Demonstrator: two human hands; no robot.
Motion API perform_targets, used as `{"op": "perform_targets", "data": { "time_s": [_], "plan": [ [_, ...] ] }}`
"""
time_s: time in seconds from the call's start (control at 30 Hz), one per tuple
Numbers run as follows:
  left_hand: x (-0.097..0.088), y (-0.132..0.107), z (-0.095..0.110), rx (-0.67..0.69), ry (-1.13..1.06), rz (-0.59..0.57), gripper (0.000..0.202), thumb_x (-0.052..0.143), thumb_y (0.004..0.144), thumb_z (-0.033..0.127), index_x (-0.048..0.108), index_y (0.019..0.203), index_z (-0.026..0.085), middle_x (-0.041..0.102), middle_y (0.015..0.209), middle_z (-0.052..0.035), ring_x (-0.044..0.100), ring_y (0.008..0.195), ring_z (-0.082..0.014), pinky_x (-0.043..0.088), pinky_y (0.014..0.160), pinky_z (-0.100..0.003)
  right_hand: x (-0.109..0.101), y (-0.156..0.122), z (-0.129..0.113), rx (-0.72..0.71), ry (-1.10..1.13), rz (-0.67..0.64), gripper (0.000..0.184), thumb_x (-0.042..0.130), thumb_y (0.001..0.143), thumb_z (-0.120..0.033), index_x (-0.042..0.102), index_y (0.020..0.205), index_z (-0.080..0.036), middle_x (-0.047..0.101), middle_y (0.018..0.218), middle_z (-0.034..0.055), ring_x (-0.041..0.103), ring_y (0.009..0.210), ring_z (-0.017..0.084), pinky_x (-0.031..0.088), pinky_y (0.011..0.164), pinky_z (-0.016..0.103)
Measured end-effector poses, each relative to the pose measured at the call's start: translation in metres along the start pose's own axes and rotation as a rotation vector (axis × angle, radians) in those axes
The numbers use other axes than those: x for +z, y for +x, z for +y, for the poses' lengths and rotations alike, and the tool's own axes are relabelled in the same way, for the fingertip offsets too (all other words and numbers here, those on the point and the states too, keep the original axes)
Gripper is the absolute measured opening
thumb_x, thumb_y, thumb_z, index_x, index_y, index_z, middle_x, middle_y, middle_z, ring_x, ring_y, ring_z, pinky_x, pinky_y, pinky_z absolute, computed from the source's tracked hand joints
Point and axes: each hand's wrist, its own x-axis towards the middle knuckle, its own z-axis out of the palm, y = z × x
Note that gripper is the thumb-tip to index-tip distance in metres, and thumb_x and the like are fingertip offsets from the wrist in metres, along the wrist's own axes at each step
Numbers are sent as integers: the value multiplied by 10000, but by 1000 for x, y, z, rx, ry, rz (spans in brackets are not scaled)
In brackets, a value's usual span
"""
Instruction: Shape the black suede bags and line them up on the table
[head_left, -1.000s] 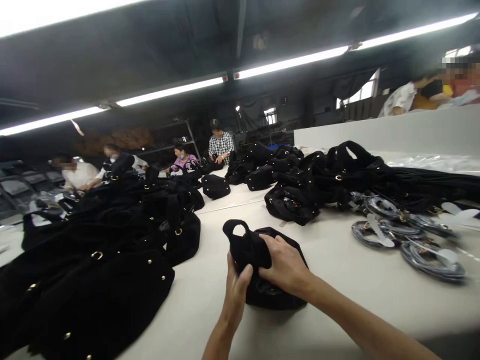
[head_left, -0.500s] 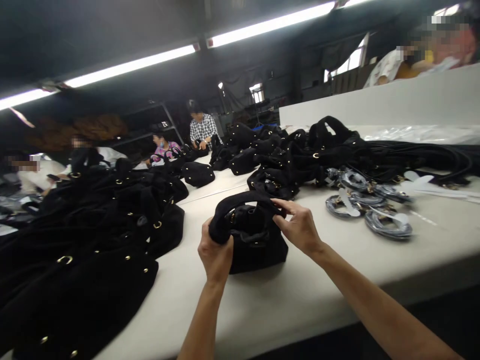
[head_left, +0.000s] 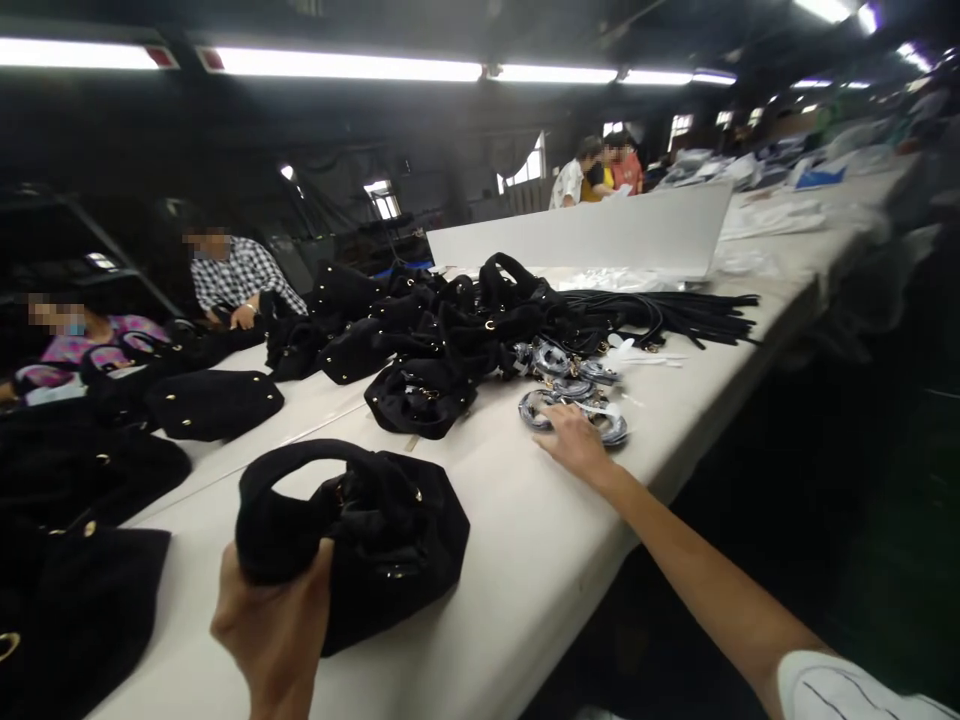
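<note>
My left hand [head_left: 274,620] is closed around the handle of a black handbag [head_left: 405,585] that rests on the table, its handle arched up and its top gaping. Small gold-coloured metal fittings show on the bag. Off to the right, my right hand [head_left: 576,448] reaches to the nearest of several plastic-wrapped coiled straps [head_left: 615,430]. Its fingers are extended and a little apart over the left part of the coil; whether they touch it is hard to make out. White tags lie on the coils.
More black bags [head_left: 424,395] crowd the pale table [head_left: 517,560] ahead and to the left. A bundle of long black straps [head_left: 675,312] lies behind the coils, near a low white partition [head_left: 577,240]. Two people [head_left: 240,275] work across the table on the left; others stand farther back.
My right hand has let go of the bag's handle and moved right to the coiled straps. My left hand keeps its hold on the bag. The view has turned right.
</note>
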Motion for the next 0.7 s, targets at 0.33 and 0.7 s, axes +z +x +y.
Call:
{"op": "perform_targets", "data": {
  "time_s": [0.33,0.7],
  "plan": [
    [9,-19,3,-28,-131,-93,389,764,581,390,593,899,246,625,736,24,599,729,-232,489,737,-379,-12,-36,-75,-169,529,-85,128,591,962,-319,627,960,-196,635,940,59,569,939,223,507,834,345],
    [-1,-35,16,-14,-354,-90,286,730,627,281,631,886,211,635,721,34,551,683,-167,443,646,-260,-39,-52,-165,-904,966,-271,197,483,1015,-217,571,1187,-182,669,1146,124,581,1208,243,503,1043,426]
  ]
}}
